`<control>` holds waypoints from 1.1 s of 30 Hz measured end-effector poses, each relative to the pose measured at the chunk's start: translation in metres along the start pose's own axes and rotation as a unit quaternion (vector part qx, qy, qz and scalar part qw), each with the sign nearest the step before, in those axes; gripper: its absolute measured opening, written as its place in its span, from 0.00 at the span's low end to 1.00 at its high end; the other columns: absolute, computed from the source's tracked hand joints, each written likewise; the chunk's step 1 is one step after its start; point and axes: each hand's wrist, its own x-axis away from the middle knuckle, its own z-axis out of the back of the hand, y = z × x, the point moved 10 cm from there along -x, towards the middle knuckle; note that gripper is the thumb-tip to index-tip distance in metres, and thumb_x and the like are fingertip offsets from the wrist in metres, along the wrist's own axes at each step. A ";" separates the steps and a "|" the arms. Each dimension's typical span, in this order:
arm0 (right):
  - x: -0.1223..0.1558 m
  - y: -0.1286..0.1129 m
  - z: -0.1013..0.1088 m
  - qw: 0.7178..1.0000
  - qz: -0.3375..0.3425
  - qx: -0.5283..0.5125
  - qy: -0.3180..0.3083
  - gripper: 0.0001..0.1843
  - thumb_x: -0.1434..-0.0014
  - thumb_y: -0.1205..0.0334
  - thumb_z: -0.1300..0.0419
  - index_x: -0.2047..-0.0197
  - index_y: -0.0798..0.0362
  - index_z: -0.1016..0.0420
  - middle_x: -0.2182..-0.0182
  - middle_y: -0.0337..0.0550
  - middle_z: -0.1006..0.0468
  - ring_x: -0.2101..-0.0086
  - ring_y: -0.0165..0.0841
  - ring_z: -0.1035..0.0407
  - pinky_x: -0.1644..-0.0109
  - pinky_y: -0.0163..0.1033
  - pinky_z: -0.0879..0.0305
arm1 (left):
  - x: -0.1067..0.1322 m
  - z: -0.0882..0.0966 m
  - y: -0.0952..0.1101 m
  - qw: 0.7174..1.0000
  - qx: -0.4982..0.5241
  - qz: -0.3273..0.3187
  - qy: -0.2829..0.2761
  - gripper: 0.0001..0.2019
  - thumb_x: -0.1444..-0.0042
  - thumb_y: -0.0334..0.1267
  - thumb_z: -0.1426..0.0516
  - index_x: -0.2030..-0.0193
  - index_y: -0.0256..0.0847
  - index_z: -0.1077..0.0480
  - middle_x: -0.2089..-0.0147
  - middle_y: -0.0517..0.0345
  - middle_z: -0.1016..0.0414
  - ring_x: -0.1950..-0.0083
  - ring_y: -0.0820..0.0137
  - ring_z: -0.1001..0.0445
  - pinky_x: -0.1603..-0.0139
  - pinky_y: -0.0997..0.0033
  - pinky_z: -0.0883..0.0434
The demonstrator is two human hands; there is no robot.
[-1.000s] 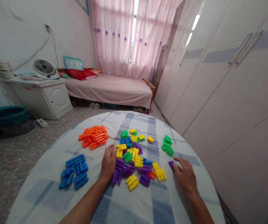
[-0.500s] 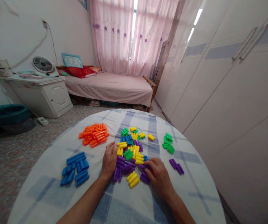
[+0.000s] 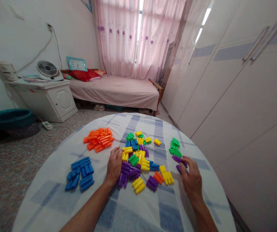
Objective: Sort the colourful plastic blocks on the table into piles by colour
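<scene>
Your left hand [image 3: 114, 165] lies flat, fingers spread and gripping nothing, on the near-left side of the mixed pile [image 3: 138, 161], seemingly to steady it. Your right hand [image 3: 191, 178] has its fingers curled over purple blocks [image 3: 178, 161]; whether they are pinched or merely covered cannot be told. These lie apart from the pile, just below the green group [image 3: 174, 148]. Orange [image 3: 98, 141] and blue [image 3: 80, 174] groups lie well left. The tabletop [image 3: 133, 209] edge runs close beyond your right hand; bare cloth remains near you.
</scene>
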 end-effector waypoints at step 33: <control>-0.093 0.089 -0.132 0.913 -0.055 0.176 -0.363 0.46 0.55 0.51 0.36 0.36 0.58 0.46 0.44 0.56 0.35 0.48 0.41 0.36 0.50 0.41 0.39 | 0.003 -0.002 0.004 1.000 0.005 0.010 -0.003 0.18 0.38 0.45 0.56 0.56 0.39 0.29 0.45 0.50 0.34 0.41 0.65 0.35 0.36 0.61 0.42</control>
